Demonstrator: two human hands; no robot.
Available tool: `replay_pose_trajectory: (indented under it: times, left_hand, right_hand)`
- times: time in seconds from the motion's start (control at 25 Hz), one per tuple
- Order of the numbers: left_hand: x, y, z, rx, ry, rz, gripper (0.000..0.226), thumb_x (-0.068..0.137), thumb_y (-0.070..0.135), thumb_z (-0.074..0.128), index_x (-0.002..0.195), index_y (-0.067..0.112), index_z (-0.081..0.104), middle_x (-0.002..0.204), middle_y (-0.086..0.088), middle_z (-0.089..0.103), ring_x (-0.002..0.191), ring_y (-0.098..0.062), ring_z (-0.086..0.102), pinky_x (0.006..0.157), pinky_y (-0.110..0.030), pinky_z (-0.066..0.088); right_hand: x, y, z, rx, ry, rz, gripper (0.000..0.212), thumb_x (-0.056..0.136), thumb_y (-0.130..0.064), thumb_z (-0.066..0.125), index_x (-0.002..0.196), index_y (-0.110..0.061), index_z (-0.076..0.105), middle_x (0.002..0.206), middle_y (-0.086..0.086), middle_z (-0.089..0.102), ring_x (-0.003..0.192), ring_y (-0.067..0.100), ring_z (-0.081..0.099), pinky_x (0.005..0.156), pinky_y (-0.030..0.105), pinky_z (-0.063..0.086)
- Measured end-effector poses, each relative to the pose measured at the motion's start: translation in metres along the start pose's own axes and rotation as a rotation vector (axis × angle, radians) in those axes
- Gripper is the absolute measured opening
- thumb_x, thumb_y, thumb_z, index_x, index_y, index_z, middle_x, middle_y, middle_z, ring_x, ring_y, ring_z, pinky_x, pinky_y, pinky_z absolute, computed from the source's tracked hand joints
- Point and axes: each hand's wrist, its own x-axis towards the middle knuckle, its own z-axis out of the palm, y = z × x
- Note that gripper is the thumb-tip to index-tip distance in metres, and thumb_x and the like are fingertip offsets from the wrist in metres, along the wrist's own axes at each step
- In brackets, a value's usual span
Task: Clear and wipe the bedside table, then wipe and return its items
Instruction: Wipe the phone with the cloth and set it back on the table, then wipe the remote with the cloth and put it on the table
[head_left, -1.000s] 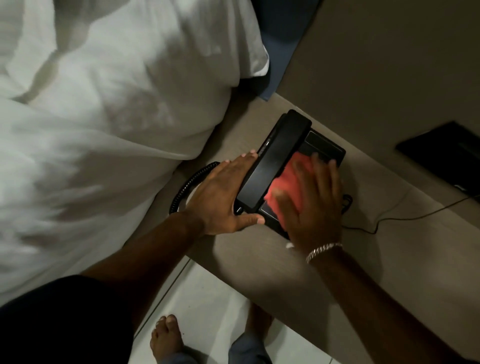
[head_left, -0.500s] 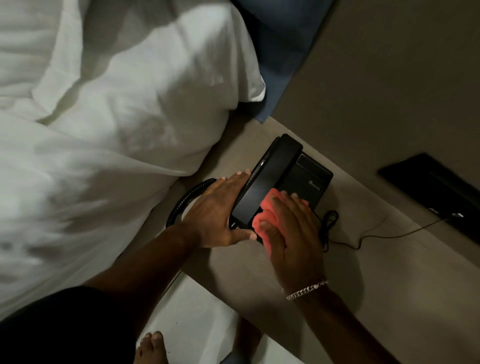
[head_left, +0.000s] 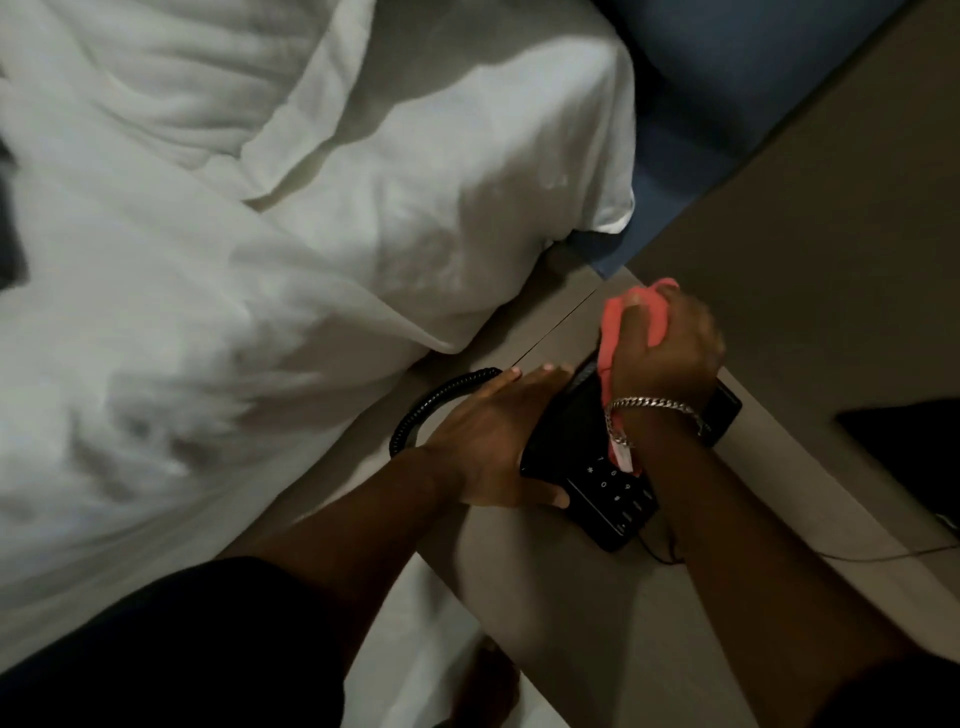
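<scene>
A black desk telephone (head_left: 613, 499) sits on the beige bedside table (head_left: 571, 613), its keypad showing near the front edge. My left hand (head_left: 498, 441) lies along the phone's left side and grips it, thumb under the near corner. My right hand (head_left: 670, 353) is closed on a pink cloth (head_left: 613, 332) at the phone's far end; a strip of the cloth hangs down to my wrist and bracelet. The handset is hidden under my hands.
The phone's coiled cord (head_left: 436, 405) loops left toward the white bedding (head_left: 260, 260). A thin cable (head_left: 831, 557) runs right from the phone. A dark flat object (head_left: 909, 447) lies at the right edge. A blue headboard (head_left: 727, 104) stands behind.
My right hand has swept the pink cloth from the phone's near end up to its far end, uncovering the keypad. My left hand stays on the phone's left side. The camera has shifted.
</scene>
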Motion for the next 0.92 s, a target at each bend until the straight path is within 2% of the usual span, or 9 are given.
replay_pose_trajectory:
  times: [0.16,0.28,0.4,0.48,0.6,0.72,0.8,0.88,0.92]
  left_hand:
    - [-0.005,0.006,-0.004,0.023,0.009,-0.007,0.116,0.065,0.063,0.073,0.154,0.016,0.016,0.162,-0.007,0.025,0.150,-0.017,0.014,0.122,-0.029,-0.001]
    - [-0.021,0.023,-0.013,0.040,0.014,-0.040,0.097,0.075,0.044,0.072,0.153,0.013,0.023,0.161,-0.013,0.024,0.152,-0.025,0.011,0.124,-0.034,0.002]
    - [-0.057,0.045,-0.037,-0.118,0.065,-0.157,0.077,0.082,0.025,0.064,0.151,0.019,0.029,0.160,-0.006,0.030,0.151,-0.021,0.016,0.122,-0.033,0.018]
    - [-0.093,0.057,-0.067,-0.153,0.249,-0.202,0.061,0.086,0.020,0.060,0.145,0.019,0.043,0.152,-0.003,0.045,0.143,-0.017,0.036,0.115,-0.022,0.027]
    - [-0.134,0.073,-0.124,-0.165,0.612,-0.167,0.033,0.089,0.020,0.060,0.121,0.015,0.065,0.122,0.000,0.070,0.110,-0.015,0.066,0.095,-0.028,0.050]
    - [-0.157,0.075,-0.187,-0.193,0.930,-0.215,0.018,0.084,0.008,0.062,0.098,0.013,0.072,0.096,0.003,0.076,0.083,-0.007,0.069,0.074,-0.024,0.055]
    - [-0.167,0.064,-0.225,-0.172,1.135,-0.268,0.017,0.082,0.005,0.060,0.091,0.012,0.072,0.086,0.004,0.074,0.074,-0.004,0.067,0.067,-0.018,0.052]
    - [-0.173,0.043,-0.260,-0.141,1.244,-0.434,0.014,0.083,0.010,0.060,0.092,0.012,0.070,0.086,0.000,0.071,0.076,-0.011,0.066,0.069,-0.024,0.052]
    - [-0.173,0.032,-0.273,-0.130,1.227,-0.574,0.013,0.083,0.015,0.062,0.094,0.012,0.068,0.092,-0.004,0.069,0.082,-0.018,0.066,0.075,-0.029,0.052]
  right_hand:
    - [-0.059,-0.002,-0.004,-0.192,-0.198,-0.108,0.046,0.093,-0.042,0.046,0.132,-0.018,0.051,0.155,0.018,0.031,0.144,0.041,0.020,0.116,0.054,0.021]
    - [-0.102,-0.007,-0.017,-0.137,-0.229,-0.162,0.038,0.093,-0.033,0.056,0.127,-0.016,0.058,0.154,0.017,0.036,0.144,0.042,0.022,0.115,0.056,0.027]
    - [-0.124,-0.019,-0.040,-0.043,-0.328,-0.171,0.038,0.091,-0.029,0.056,0.124,-0.010,0.060,0.147,0.016,0.046,0.141,0.037,0.033,0.117,0.047,0.026]
    - [-0.133,-0.035,-0.053,0.018,-0.375,-0.201,0.039,0.092,-0.029,0.057,0.124,-0.008,0.061,0.143,0.013,0.051,0.137,0.031,0.043,0.116,0.040,0.029]
    - [-0.145,-0.076,-0.061,0.077,-0.317,-0.379,0.039,0.087,-0.025,0.068,0.121,-0.007,0.064,0.140,0.005,0.055,0.131,0.019,0.051,0.112,0.035,0.038]
    - [-0.155,-0.150,-0.053,0.265,-0.219,-0.502,0.029,0.084,-0.021,0.071,0.110,-0.007,0.070,0.134,0.005,0.061,0.126,0.016,0.056,0.103,0.039,0.047]
    - [-0.156,-0.201,-0.043,0.317,-0.142,-0.641,0.024,0.088,-0.025,0.067,0.104,-0.009,0.072,0.128,0.008,0.065,0.122,0.019,0.060,0.102,0.037,0.049]
    - [-0.149,-0.250,-0.033,0.458,-0.241,-0.526,0.030,0.087,-0.032,0.065,0.113,-0.017,0.067,0.129,0.002,0.065,0.122,0.012,0.058,0.105,0.028,0.045]
    - [-0.146,-0.265,-0.028,0.493,-0.281,-0.478,0.032,0.087,-0.032,0.066,0.116,-0.020,0.065,0.129,-0.001,0.065,0.121,0.010,0.057,0.106,0.026,0.044]
